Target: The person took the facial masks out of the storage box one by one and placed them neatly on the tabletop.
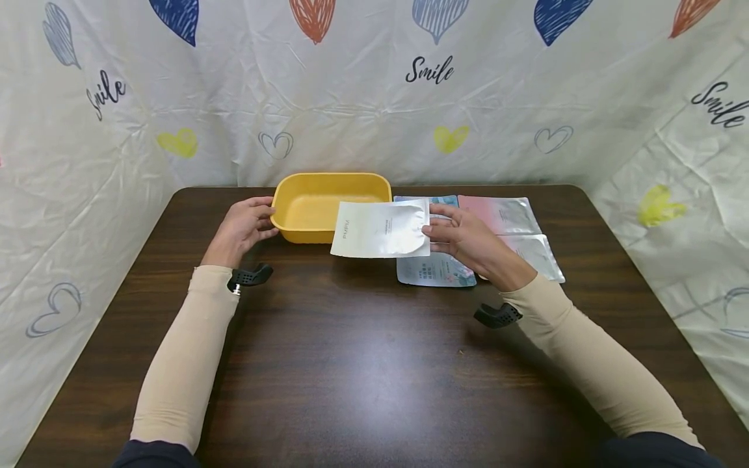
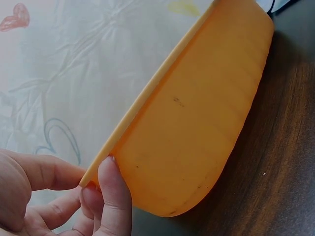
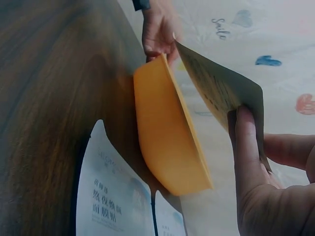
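Note:
My right hand point(image 1: 465, 239) pinches a white sheet-mask packet point(image 1: 374, 229) by its right end, with the thumb on one face and fingers on the other. Held up, the packet overlaps the front right of a yellow plastic basin point(image 1: 322, 235) in the head view. At the basin's left end my left hand point(image 1: 242, 224) grips the rim, its thumb under the lip in the left wrist view. The basin's inside bottom point(image 1: 313, 195) looks bare where it shows. Below my right hand lie blue mask packets point(image 1: 435, 270), partly hidden by the hand and the held packet.
A pink packet point(image 1: 488, 211) and a silvery white packet point(image 1: 535, 253) lie right of the blue ones on the dark wooden table point(image 1: 374, 364). Behind the basin hangs a white printed cloth point(image 1: 363, 84), close to the table's back edge.

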